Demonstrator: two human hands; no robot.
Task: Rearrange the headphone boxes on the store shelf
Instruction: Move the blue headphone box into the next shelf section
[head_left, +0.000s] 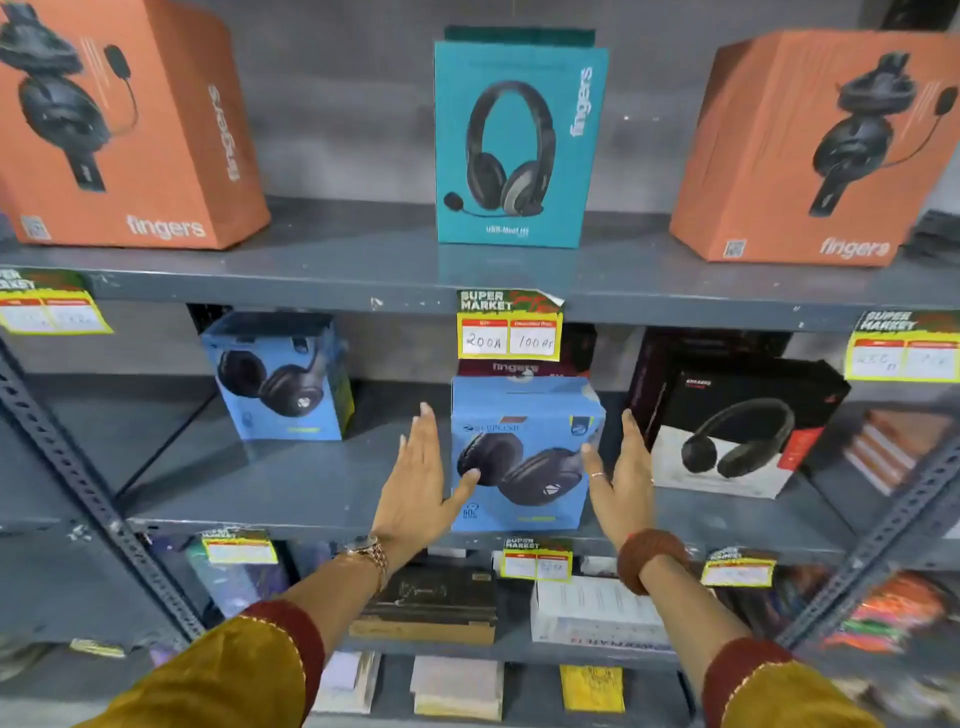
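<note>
A light-blue headphone box (524, 452) stands upright at the front middle of the grey middle shelf (291, 499). My left hand (415, 483) is flat against its left side, fingers straight, thumb resting on the box front. My right hand (623, 478) is flat beside its right side, thumb at the box's right edge. Neither hand's fingers are closed around it. A second light-blue box (280, 379) stands further back on the left. A black-and-white box (727, 426) stands to the right. A dark "fingers" box (519, 368) shows behind the middle box.
On the top shelf (363, 270) stand an orange box (119, 124) at left, a teal box (519, 145) in the middle and another orange box (815, 150) at right. Yellow price tags (509, 332) hang from the shelf edges. Lower shelves hold several flat boxes (426, 603).
</note>
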